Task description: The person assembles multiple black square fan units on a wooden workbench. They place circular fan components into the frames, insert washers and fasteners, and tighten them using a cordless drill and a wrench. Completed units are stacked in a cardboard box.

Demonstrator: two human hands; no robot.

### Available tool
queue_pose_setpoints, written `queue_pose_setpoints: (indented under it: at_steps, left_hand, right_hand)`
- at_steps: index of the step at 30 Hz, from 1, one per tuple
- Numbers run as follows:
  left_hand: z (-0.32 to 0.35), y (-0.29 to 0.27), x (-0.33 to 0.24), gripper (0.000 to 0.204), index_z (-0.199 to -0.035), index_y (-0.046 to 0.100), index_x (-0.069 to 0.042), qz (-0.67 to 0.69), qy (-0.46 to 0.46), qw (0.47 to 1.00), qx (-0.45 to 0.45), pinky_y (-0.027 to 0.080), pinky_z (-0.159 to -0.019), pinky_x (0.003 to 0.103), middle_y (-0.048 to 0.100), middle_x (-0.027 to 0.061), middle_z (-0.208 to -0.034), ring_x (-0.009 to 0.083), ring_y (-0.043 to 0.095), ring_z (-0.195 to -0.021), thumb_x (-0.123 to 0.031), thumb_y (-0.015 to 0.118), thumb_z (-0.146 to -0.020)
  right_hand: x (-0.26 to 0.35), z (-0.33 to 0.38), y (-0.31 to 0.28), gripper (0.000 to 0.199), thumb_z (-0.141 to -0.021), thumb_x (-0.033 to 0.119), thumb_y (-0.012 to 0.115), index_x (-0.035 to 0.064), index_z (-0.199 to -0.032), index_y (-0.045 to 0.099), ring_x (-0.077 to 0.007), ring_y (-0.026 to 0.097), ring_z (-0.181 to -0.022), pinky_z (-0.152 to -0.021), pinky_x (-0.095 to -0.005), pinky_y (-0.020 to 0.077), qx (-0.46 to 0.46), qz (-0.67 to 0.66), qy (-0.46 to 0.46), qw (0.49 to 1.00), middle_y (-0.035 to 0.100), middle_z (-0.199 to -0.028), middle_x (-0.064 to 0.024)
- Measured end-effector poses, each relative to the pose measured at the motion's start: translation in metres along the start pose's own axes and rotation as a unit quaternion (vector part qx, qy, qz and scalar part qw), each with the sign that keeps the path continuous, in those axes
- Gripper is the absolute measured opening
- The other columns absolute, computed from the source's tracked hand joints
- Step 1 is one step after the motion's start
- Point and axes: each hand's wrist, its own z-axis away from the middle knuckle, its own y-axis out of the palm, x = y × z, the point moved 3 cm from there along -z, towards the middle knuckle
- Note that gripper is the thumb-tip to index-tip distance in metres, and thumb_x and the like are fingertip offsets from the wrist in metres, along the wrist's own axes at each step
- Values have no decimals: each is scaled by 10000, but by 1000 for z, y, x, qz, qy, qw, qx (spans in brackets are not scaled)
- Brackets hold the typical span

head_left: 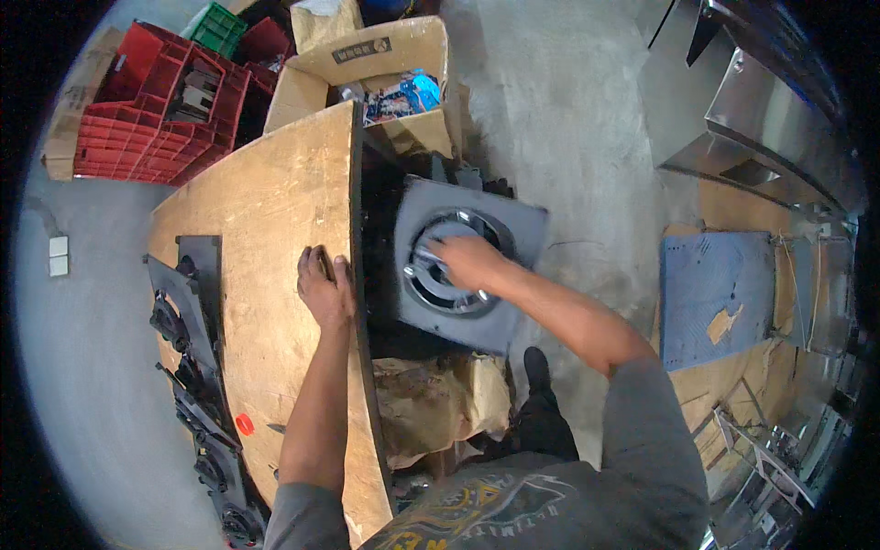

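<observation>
My right hand (469, 263) reaches into the round middle of a square grey panel (522, 234), its fingers closed on the panel's centre part. A shiny dark ring (423, 295) surrounds those fingers. The panel is slightly blurred and tilted, just off the right edge of the wooden tabletop (266, 220). On that tabletop, close to the same edge, rests my left hand (325, 291). Its fingers are apart, the tips look dark, and I make out nothing held in it. Several dark panels with round fittings (188, 307) line the table's left side.
A cardboard box (302, 87) with blue and metal pieces stands beyond the table, beside red crates (156, 119). A red ring (244, 423) lies on the tabletop. Brown wrapping (417, 394) sits below the panel. At right are a blue-grey sheet (706, 293) and metal frames (765, 454).
</observation>
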Motion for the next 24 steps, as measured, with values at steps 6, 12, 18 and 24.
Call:
queue_pose_setpoints:
  at_steps: [6, 12, 18, 24]
  left_hand:
    - [-5, 1, 1, 512, -1309, 525, -1, -6, 11, 1000, 18, 256, -1127, 510, 450, 230, -1432, 394, 397, -1351, -375, 520, -961]
    - [-3, 2, -2, 544, -1328, 491, 10, -15, -4, 999, 36, 247, -1126, 523, 432, 266, -1426, 428, 382, -1345, -375, 532, -946]
    - [-8, 1, -4, 548, -1337, 478, 42, -30, -2, 998, 50, 299, -1122, 490, 399, 268, -1461, 428, 404, -1338, -364, 503, -970]
    - [-6, 2, -2, 568, -1333, 483, 26, -12, -9, 999, 51, 242, -1131, 515, 429, 280, -1431, 440, 380, -1346, -396, 514, -953]
  right_hand:
    - [5, -158, 26, 309, -818, 84, 607, -1, -1111, 659, -410, 639, -967, -841, -491, 534, 46, 92, -104, 989, 642, -1018, -245]
    - [18, -241, 80, 345, -967, 141, 469, 38, -1275, 586, -335, 573, -1204, -985, -438, 474, -30, -302, -150, 941, 593, -1337, -153]
    - [38, -282, 108, 476, -1043, 233, 305, 74, -1478, 417, -318, 426, -1365, -1139, -462, 325, 249, -967, 1, 48, 431, -1512, -156]
    - [40, -281, 138, 422, -1026, 246, 348, 27, -1326, 547, -335, 544, -1218, -1077, -443, 394, 106, -919, -107, 364, 569, -1367, -174]
